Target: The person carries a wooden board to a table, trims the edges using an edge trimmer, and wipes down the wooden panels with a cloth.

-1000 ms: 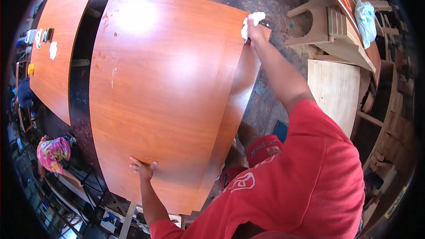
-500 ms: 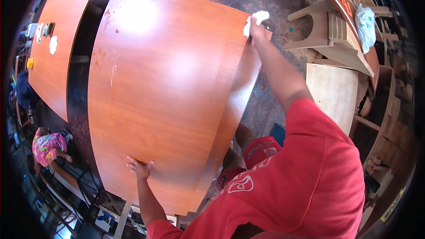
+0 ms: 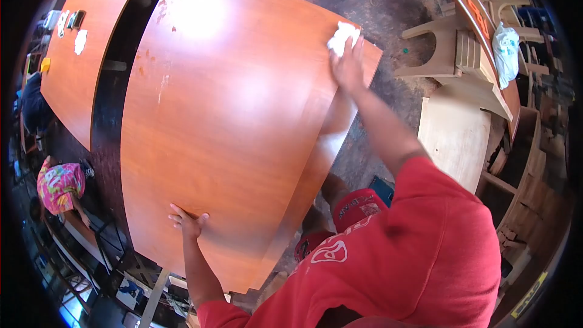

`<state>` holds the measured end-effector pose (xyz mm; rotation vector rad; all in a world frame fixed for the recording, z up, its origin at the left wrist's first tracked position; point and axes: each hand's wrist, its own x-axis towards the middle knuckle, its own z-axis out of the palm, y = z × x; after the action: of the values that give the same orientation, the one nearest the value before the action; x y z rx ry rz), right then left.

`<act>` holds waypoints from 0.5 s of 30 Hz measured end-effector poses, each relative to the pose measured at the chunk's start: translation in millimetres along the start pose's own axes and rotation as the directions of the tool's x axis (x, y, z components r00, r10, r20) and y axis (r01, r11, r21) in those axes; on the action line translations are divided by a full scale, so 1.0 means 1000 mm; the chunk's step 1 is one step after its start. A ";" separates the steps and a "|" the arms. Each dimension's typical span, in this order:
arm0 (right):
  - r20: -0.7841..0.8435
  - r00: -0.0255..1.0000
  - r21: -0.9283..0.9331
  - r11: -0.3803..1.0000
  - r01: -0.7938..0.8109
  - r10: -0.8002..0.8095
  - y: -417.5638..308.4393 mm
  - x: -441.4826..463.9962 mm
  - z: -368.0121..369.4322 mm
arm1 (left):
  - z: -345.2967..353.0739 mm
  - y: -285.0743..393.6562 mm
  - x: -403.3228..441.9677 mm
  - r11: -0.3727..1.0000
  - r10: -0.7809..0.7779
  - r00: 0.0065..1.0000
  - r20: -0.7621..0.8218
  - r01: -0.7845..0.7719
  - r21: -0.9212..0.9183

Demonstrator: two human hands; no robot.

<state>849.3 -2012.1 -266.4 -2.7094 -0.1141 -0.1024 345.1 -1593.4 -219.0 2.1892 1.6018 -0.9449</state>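
A large, glossy orange-brown wooden panel [image 3: 212, 115] fills the middle of the head view, with pale scuffs and dark spots on its left side. Near its far right corner, my right hand [image 3: 350, 68] presses a crumpled white cloth [image 3: 344, 35] against the surface with its fingers. Toward the near left part of the panel rests my left hand [image 3: 190, 225], open, fingers spread and touching the wood.
Beyond a dark gap on the left lies another wooden panel [image 3: 100, 18] with a white scrap [image 3: 80, 42] on it. A person in a bright patterned shirt [image 3: 61, 187] is at lower left. Unfinished wooden parts [image 3: 452, 140] and a white plastic bag [image 3: 505, 54] are at right.
My right hand and the white cloth have moved from the panel's right edge inward onto its top face. My left hand stays at about the same spot on the panel.
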 end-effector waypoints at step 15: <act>0.203 0.978 0.317 0.948 -0.020 -0.047 -0.032 0.032 -0.015 | -0.011 0.016 -0.011 0.995 -0.090 0.995 0.037 0.092 -0.046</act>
<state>877.2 -1987.0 -236.5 -2.3886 -0.1937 0.1824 362.1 -1600.9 -206.2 2.0724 1.7029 -0.9546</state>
